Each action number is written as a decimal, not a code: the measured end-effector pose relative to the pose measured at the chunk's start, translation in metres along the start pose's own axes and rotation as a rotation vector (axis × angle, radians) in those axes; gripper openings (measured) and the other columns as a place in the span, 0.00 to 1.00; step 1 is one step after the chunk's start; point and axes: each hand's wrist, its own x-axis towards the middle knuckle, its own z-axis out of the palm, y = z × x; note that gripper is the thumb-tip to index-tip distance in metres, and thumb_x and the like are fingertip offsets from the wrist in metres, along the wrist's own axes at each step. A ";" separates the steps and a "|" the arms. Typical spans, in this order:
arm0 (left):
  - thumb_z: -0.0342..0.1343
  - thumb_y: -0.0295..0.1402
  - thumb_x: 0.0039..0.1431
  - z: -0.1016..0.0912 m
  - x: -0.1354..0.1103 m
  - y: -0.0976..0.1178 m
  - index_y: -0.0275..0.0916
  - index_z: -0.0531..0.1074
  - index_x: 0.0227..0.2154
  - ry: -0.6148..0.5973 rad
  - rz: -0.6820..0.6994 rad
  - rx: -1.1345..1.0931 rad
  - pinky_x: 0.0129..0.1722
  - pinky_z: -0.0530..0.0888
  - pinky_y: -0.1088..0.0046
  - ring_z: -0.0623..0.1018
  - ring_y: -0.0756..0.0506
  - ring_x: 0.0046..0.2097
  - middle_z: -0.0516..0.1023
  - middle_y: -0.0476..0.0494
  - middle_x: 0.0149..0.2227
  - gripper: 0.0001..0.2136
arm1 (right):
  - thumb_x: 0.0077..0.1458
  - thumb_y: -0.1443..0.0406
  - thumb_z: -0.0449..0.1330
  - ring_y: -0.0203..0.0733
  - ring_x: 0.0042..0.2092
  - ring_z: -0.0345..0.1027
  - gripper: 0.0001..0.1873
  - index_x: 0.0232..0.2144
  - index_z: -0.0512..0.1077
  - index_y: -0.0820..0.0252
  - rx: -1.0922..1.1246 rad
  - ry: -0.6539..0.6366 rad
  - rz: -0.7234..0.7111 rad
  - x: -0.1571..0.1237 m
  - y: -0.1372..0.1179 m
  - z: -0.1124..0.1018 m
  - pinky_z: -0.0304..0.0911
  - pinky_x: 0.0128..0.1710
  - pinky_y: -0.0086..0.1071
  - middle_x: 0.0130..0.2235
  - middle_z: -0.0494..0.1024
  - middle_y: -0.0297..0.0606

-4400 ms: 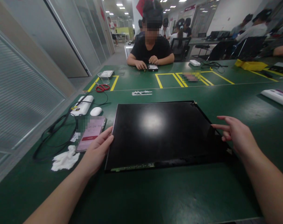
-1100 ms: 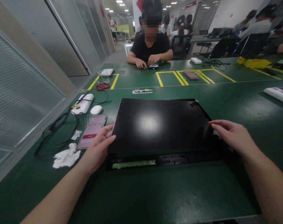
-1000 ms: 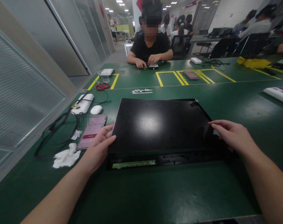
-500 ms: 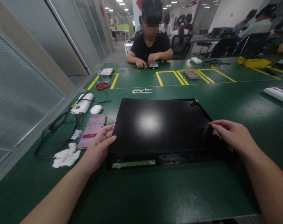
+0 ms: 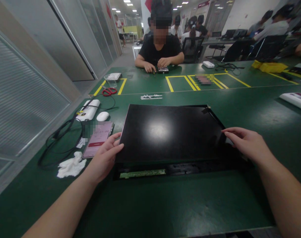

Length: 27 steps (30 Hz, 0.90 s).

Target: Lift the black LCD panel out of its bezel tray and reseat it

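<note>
Left hand point(image 5: 103, 159): I am clamping thumb and fingers on the left edge of the black panel point(image 5: 170, 132).
Right hand point(image 5: 248, 145): I am laying my fingers together on the right edge; I cannot tell whether they grip.
Black panel: it is lying on the green table point(image 5: 165, 205) with 1 edge, the near one, raised and the circuit strip point(image 5: 142, 173) showing; the far edge is not yet up.

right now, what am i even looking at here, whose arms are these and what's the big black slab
There is no machine here. The picture comes from a camera worn on a person's head, looking forward and down, so the two bare arms are that person's own. The left hand holds the left edge of a black panel, near its front corner. The right hand lies on the right edge with its fingers stretched out. The panel rests on a green table, and a green circuit strip shows along its near edge. To the left lie a phone, a white cloth, a white mouse and a black cable. Across the table another person sits at work.
</note>
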 end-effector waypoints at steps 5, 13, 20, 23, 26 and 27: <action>0.77 0.30 0.41 0.000 0.000 0.001 0.40 0.77 0.51 -0.008 0.002 0.010 0.31 0.78 0.70 0.86 0.40 0.35 0.88 0.46 0.36 0.31 | 0.42 0.44 0.59 0.50 0.32 0.74 0.29 0.37 0.85 0.54 0.024 -0.007 -0.005 0.002 0.004 0.001 0.65 0.37 0.44 0.32 0.84 0.40; 0.75 0.30 0.45 -0.002 0.000 -0.002 0.41 0.78 0.51 -0.011 0.010 0.038 0.33 0.79 0.68 0.87 0.38 0.38 0.89 0.45 0.37 0.27 | 0.42 0.43 0.59 0.50 0.34 0.75 0.30 0.39 0.85 0.53 0.041 -0.025 0.014 0.005 0.010 0.004 0.66 0.39 0.44 0.34 0.84 0.40; 0.76 0.30 0.44 -0.003 0.001 -0.002 0.39 0.77 0.53 -0.021 0.007 0.023 0.34 0.79 0.68 0.87 0.36 0.41 0.89 0.43 0.37 0.30 | 0.42 0.43 0.59 0.50 0.33 0.74 0.30 0.39 0.85 0.52 0.018 -0.018 0.006 0.006 0.012 0.003 0.65 0.38 0.43 0.32 0.83 0.39; 0.77 0.30 0.42 -0.001 0.001 -0.001 0.39 0.76 0.52 -0.020 0.002 0.020 0.33 0.79 0.69 0.87 0.36 0.42 0.89 0.43 0.37 0.31 | 0.42 0.43 0.59 0.50 0.33 0.75 0.29 0.38 0.85 0.52 0.012 -0.017 -0.004 0.007 0.012 0.003 0.65 0.38 0.43 0.33 0.84 0.39; 0.77 0.30 0.41 0.000 0.000 -0.001 0.40 0.76 0.50 -0.013 0.007 0.018 0.31 0.79 0.69 0.87 0.36 0.42 0.89 0.44 0.37 0.30 | 0.42 0.43 0.59 0.50 0.33 0.75 0.29 0.38 0.85 0.52 -0.005 -0.016 -0.014 0.006 0.010 0.002 0.66 0.37 0.43 0.33 0.84 0.39; 0.76 0.30 0.42 0.000 0.000 -0.001 0.40 0.76 0.49 -0.013 0.012 0.016 0.31 0.79 0.69 0.87 0.36 0.41 0.89 0.44 0.37 0.29 | 0.41 0.43 0.59 0.51 0.33 0.75 0.29 0.38 0.85 0.52 -0.013 -0.011 -0.011 0.005 0.008 0.002 0.66 0.37 0.43 0.32 0.84 0.40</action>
